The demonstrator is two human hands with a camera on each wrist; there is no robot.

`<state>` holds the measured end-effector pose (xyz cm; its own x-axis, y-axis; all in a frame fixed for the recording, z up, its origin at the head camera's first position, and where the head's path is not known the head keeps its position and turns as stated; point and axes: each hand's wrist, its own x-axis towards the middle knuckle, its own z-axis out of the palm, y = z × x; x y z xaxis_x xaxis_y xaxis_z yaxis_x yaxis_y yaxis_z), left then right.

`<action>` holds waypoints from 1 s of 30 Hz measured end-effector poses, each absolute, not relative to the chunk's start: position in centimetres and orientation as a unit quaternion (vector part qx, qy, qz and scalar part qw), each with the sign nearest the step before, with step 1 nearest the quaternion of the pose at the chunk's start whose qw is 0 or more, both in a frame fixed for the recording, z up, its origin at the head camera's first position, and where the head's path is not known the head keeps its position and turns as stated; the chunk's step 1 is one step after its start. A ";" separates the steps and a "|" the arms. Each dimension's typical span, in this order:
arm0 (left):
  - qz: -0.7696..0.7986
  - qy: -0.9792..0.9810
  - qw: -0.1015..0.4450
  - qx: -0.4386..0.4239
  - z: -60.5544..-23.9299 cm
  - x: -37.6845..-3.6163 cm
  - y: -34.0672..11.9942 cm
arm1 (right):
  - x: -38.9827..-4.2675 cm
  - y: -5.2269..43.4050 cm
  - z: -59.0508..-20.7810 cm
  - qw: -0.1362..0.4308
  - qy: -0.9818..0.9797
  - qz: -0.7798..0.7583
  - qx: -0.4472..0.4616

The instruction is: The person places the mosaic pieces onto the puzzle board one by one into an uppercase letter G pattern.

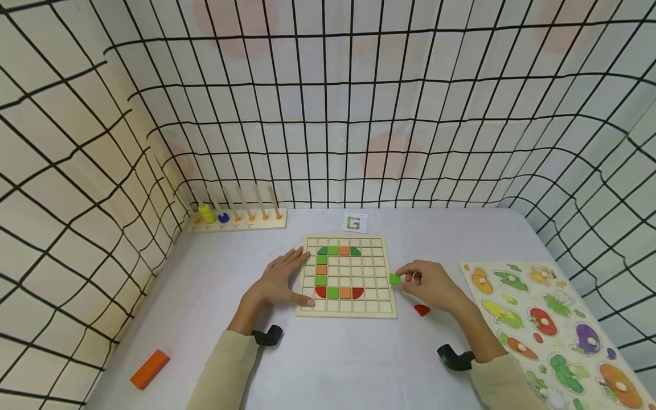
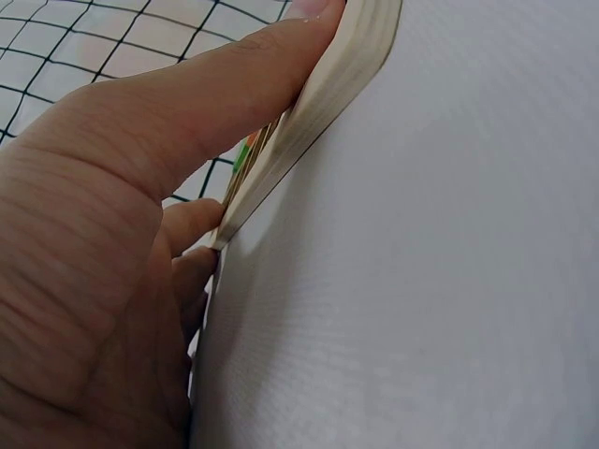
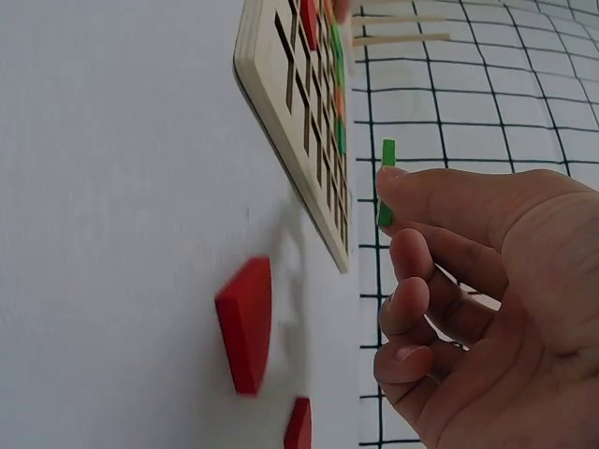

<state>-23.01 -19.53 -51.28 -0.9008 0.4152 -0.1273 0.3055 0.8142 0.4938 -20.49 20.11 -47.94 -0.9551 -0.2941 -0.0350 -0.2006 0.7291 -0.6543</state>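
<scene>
A wooden grid board [image 1: 381,310] lies mid-table with green, orange and red tiles set in its squares. My left hand [image 1: 279,282] lies flat at the board's left edge, fingers straight, thumb [image 2: 234,84] pressed along the board's edge [image 2: 328,103]. My right hand [image 1: 427,282] hovers just right of the board and pinches a small green square tile [image 1: 394,278] between thumb and forefinger; that green tile [image 3: 387,182] shows edge-on in the right wrist view. A red quarter-round piece [image 1: 422,310] lies on the table under the right hand, seen again as red piece [image 3: 246,323].
A peg rack [image 1: 236,220] with yellow and blue rings stands at the back left. A small pattern card [image 1: 355,222] lies behind the board. An orange block [image 1: 150,369] lies front left. A fruit puzzle board [image 1: 553,324] fills the right side. Grid-patterned walls enclose the table.
</scene>
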 end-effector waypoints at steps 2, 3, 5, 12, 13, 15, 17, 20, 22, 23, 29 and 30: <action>0.236 0.946 0.115 0.191 -51.3 -23.0 -19.5 | -20.6 19.5 -48.0 0.071 0.925 -0.347 -0.139; 0.235 0.946 0.115 0.191 -51.2 -23.0 -19.5 | -20.7 19.2 -48.1 0.072 0.923 -0.350 -0.142; 0.233 0.947 0.116 0.190 -51.2 -23.0 -19.5 | -20.7 18.6 -48.1 0.074 0.918 -0.359 -0.149; 0.230 0.947 0.117 0.191 -51.2 -23.1 -19.6 | -21.2 16.7 -48.5 0.096 0.908 -0.378 -0.153; 0.230 0.947 0.117 0.191 -51.3 -23.1 -19.7 | -21.3 16.4 -48.5 0.099 0.907 -0.378 -0.154; 0.227 0.947 0.116 0.193 -51.4 -23.1 -19.7 | -21.6 15.9 -48.6 0.104 0.905 -0.381 -0.159; 0.228 0.947 0.114 0.195 -51.4 -23.1 -19.8 | -21.8 15.3 -48.7 0.109 0.904 -0.381 -0.159; 0.229 0.947 0.113 0.196 -51.4 -23.1 -19.8 | -22.1 14.5 -48.7 0.115 0.902 -0.385 -0.159; 0.231 0.946 0.113 0.195 -51.3 -23.1 -19.8 | -22.3 14.0 -48.6 0.117 0.901 -0.386 -0.163; 0.231 0.946 0.114 0.194 -51.3 -23.1 -19.8 | -22.3 13.9 -48.6 0.118 0.900 -0.385 -0.167; 0.234 0.946 0.113 0.196 -51.4 -23.2 -19.7 | -22.9 13.3 -48.9 0.117 0.900 -0.374 -0.192; 0.235 0.945 0.113 0.196 -51.4 -23.2 -19.7 | -23.0 13.3 -49.0 0.118 0.900 -0.372 -0.194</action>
<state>-23.18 -19.72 -51.40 -0.8974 0.4242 -0.1215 0.3179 0.8125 0.4886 -22.96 13.26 -49.04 -0.8968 -0.4373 -0.0675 -0.2620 0.6477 -0.7155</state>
